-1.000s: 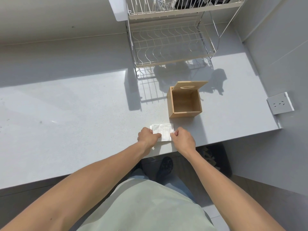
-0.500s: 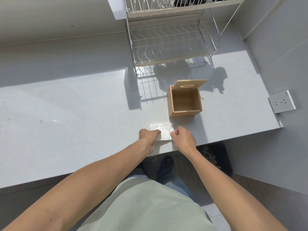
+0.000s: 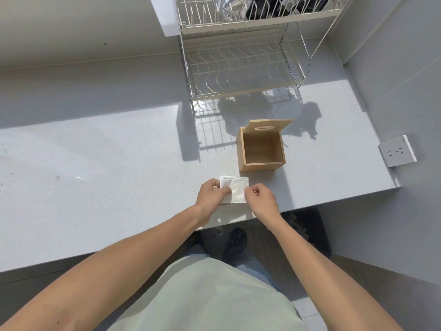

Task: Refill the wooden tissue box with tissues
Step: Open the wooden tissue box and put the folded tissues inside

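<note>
A white pack of tissues (image 3: 236, 191) in clear wrap lies near the front edge of the grey counter (image 3: 107, 177). My left hand (image 3: 211, 194) pinches its left side and my right hand (image 3: 260, 199) pinches its right side. Just behind it stands the wooden tissue box (image 3: 261, 149), empty inside. Its slotted lid (image 3: 267, 126) is tipped up and back at the far side.
A two-tier wire dish rack (image 3: 241, 68) stands at the back of the counter, with dark and shiny items on its upper tier. A wall socket (image 3: 397, 150) sits on the right wall. A dark bin (image 3: 307, 228) is on the floor below the counter's front edge.
Both hands have stayed on the tissue pack and shifted their fingers a little on it. The pack and the box have not moved.
</note>
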